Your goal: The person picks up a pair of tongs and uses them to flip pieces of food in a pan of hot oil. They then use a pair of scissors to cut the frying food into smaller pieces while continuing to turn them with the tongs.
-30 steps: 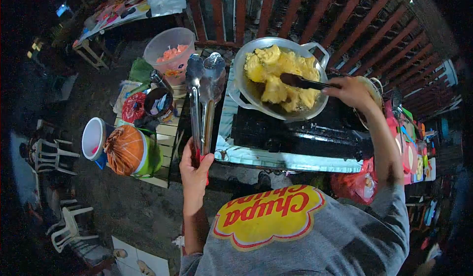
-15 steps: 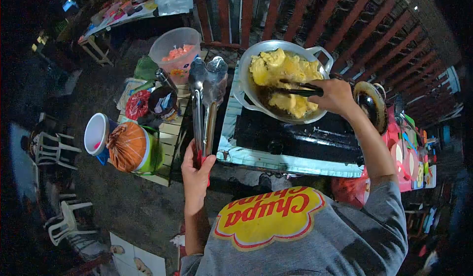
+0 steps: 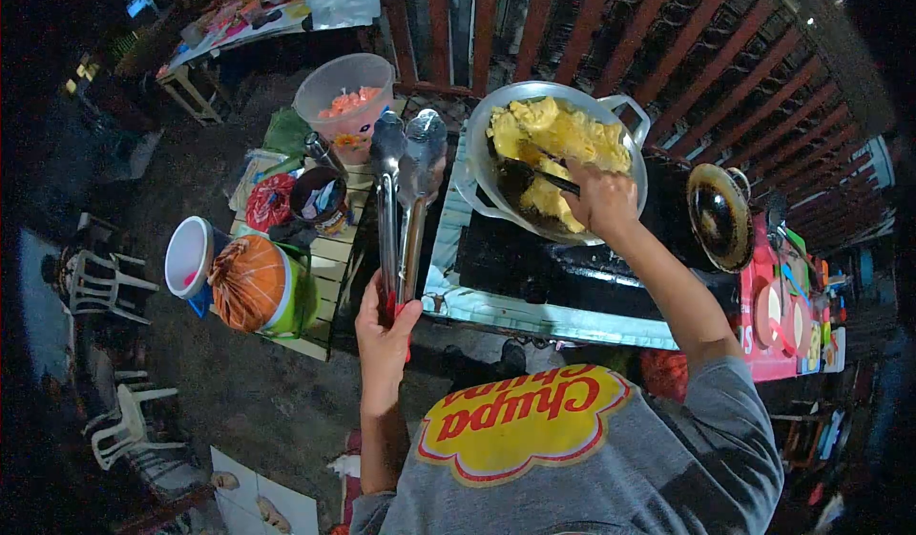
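Note:
My left hand (image 3: 384, 346) is closed around the red-trimmed handle of long metal tongs (image 3: 388, 215), which stand upright with their two scalloped tips at the top and apart. Over the large metal wok (image 3: 473, 158), my right hand (image 3: 607, 203) grips a dark two-armed utensil that looks like black tongs (image 3: 565, 185). Its far end reaches left among the food. Yellow, battered-looking pieces (image 3: 599, 144) lie in dark oil and fill much of the wok. My fingers partly cover the utensil and the nearest pieces.
Beneath the wok is a black stove (image 3: 506, 263). A dark round pan (image 3: 718, 215) sits to its right, near a pink table (image 3: 759, 344) with utensils. At left are a clear tub (image 3: 324, 86) of orange pieces and an orange cloth-covered container (image 3: 250, 287). A slatted fence (image 3: 572, 29) stands behind.
My right hand has moved left and slightly down over the wok, taking the black tongs toward the lower-left part of the food. My left hand holds the metal tongs much as before.

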A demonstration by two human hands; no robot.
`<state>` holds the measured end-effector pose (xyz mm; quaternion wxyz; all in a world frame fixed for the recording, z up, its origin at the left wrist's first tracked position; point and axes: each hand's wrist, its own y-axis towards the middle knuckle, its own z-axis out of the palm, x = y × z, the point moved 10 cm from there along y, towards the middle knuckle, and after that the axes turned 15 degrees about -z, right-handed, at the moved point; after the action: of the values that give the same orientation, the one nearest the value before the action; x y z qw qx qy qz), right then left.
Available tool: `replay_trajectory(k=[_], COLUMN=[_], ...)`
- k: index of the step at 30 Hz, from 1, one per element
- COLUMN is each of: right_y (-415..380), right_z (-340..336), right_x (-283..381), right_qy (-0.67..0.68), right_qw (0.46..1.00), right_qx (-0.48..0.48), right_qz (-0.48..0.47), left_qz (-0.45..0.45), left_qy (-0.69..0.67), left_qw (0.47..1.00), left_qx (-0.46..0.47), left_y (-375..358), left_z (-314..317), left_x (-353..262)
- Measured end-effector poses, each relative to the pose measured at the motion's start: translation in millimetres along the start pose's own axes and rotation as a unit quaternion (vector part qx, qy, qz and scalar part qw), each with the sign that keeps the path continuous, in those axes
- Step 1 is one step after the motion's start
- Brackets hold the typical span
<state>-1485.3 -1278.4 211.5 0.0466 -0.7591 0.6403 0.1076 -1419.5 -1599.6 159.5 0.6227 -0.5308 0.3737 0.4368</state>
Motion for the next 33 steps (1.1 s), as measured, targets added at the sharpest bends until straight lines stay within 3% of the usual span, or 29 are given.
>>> replay_trajectory(k=[2, 3, 8, 10, 11, 12, 14, 15, 16, 19, 20, 22, 33], right_y=[-4.7, -6.8, -22.6, -28.6, -33.9, -36.9, -46.4, -46.6, -47.9, -44.0, -40.0, -36.3, 25.9], right_z=[-2.1, -4.1, 14.4, 56.3, 70.9, 67.6, 69.3, 69.6, 64.0, 34.1, 14.3, -15.7, 30.3], right_x=[-15.6, -24.0, -70.9, -83.2, -87.9, -87.6, -75.1, -73.0, -74.4, -90.8, -97.2, -100.8, -92.1], right_qy=[0.069, 0.111, 0.254, 0.505, 0.552, 0.552, 0.657, 0.665, 0.665, 0.490, 0.370, 0.221, 0.198], right_qw=[0.996, 0.991, 0.957, 0.842, 0.804, 0.804, 0.712, 0.702, 0.702, 0.853, 0.919, 0.967, 0.976], right_qx=[0.019, -0.031, -0.019, -0.021, 0.007, 0.007, 0.028, 0.013, 0.014, 0.044, 0.043, 0.024, 0.043], right_qz=[0.051, 0.063, 0.138, 0.185, 0.222, 0.223, 0.247, 0.255, 0.255, 0.175, 0.131, 0.122, 0.085], left_qz=[-0.017, -0.035, -0.005, -0.012, -0.013, -0.015, -0.022, -0.028, -0.029, -0.018, -0.017, -0.016, -0.009], left_qy=[0.004, 0.008, -0.021, -0.015, -0.007, 0.001, -0.005, -0.011, -0.011, 0.005, 0.007, 0.008, 0.014], left_qw=[1.000, 0.999, 1.000, 1.000, 1.000, 1.000, 1.000, 1.000, 0.999, 1.000, 1.000, 1.000, 1.000], left_qx=[-0.005, -0.010, 0.003, 0.005, 0.007, 0.009, 0.009, 0.008, 0.007, -0.002, -0.002, -0.003, -0.004], left_y=[-0.4, 0.2, 2.8, 2.9, 2.6, 2.4, 3.0, 3.4, 3.2, 0.9, -0.1, -2.1, 1.8], left_z=[-4.3, -6.3, -2.6, -1.0, 0.5, 1.9, 2.3, 2.1, 1.7, -0.7, -0.5, 0.3, 1.3], left_x=[3.2, 6.4, 5.3, 6.2, 5.1, 4.4, 5.6, 7.0, 7.2, 4.9, 3.8, 1.4, 5.6])
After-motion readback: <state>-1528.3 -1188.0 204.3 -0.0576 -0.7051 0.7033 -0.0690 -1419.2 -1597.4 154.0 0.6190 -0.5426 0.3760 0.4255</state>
